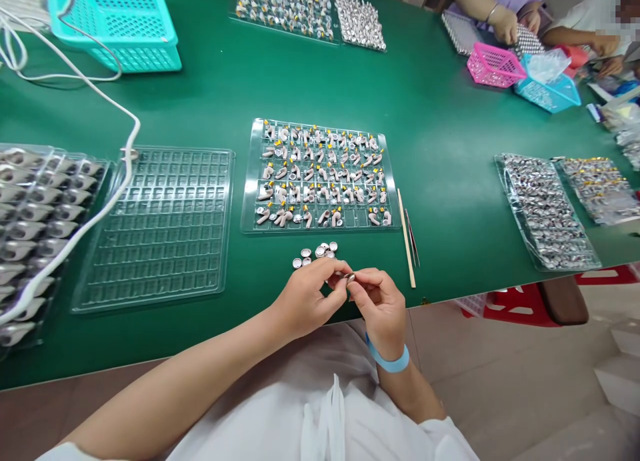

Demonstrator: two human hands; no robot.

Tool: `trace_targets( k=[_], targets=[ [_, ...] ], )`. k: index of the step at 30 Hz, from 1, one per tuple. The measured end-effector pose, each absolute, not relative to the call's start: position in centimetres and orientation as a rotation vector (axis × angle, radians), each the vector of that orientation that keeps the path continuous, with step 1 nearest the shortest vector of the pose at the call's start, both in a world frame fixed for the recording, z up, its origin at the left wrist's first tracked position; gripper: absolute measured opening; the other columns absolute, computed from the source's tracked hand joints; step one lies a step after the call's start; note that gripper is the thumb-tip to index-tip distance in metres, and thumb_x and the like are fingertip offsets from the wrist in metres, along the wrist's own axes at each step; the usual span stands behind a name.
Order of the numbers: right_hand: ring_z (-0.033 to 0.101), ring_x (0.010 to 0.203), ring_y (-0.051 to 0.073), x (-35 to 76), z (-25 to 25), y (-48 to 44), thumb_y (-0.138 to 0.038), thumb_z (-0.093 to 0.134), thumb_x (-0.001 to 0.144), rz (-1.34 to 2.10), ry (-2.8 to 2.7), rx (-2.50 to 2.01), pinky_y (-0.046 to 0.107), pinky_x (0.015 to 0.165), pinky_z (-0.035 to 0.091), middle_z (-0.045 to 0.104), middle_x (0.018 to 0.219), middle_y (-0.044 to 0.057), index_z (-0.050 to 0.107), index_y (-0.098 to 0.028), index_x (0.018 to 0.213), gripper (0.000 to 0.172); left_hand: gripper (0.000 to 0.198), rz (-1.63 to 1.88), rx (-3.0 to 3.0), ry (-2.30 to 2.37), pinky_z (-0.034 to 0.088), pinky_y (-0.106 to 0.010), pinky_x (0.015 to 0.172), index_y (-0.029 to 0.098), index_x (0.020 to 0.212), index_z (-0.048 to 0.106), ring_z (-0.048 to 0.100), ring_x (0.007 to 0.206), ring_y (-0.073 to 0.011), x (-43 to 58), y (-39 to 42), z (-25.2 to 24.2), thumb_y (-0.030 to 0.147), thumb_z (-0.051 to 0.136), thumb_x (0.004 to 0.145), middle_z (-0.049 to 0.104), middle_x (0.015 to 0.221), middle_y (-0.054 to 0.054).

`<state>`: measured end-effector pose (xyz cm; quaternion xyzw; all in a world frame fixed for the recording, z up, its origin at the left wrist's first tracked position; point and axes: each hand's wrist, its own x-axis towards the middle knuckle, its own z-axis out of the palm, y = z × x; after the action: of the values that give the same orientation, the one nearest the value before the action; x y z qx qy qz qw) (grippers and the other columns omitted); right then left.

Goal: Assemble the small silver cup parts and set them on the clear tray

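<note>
Close to the table's front edge, my left hand (313,294) and my right hand (381,302) meet, fingertips pinched on one small shiny metal part (351,277). Fingers cover most of it, so its exact kind cannot be told. Just beyond my left hand lies a loose group of small round silvery caps (320,251). Farther out is a clear plastic tray (253,194) with rows of small curved beige parts (309,174), many with yellow tabs. A wooden stick (407,241) and a pair of tweezers (413,237) lie right of that tray.
At left are a clear compartment tray (160,227), a tray of larger metal parts (43,211) and a white cable (95,87). A turquoise basket (145,47) stands behind. Filled trays (547,211) lie right. Co-workers' hands (505,27) work near a pink basket (495,66).
</note>
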<state>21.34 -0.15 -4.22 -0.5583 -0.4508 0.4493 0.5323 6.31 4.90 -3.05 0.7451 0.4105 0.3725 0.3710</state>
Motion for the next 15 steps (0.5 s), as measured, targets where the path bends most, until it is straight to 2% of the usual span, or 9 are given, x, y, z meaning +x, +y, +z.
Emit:
trace_targets(
  k=[9,15],
  targets=[
    [0.059,0.065,0.010,21.7,-4.1,0.1,-0.026,0.071,0.086,1.125,-0.992,-1.338,0.024,0.057,0.052,0.067,0.089,0.000,0.070,-0.025,0.092,0.007,0.017,0.856,1.708,1.041,0.057,-0.026,0.070,0.017,0.100,0.069,0.071,0.076,-0.0171,6.0,5.3,-2.9,0.023,0.057,0.090,0.076,0.091,-0.007],
    [0.057,0.060,0.009,22.4,-4.2,0.5,-0.030,0.074,0.084,1.226,-0.932,-1.314,0.022,0.052,0.051,0.066,0.083,-0.001,0.071,-0.023,0.089,0.009,0.019,0.788,1.534,0.977,0.060,-0.025,0.072,0.016,0.099,0.074,0.073,0.077,-0.0175,5.8,5.8,-2.8,0.024,0.062,0.087,0.078,0.090,-0.006]
  ],
)
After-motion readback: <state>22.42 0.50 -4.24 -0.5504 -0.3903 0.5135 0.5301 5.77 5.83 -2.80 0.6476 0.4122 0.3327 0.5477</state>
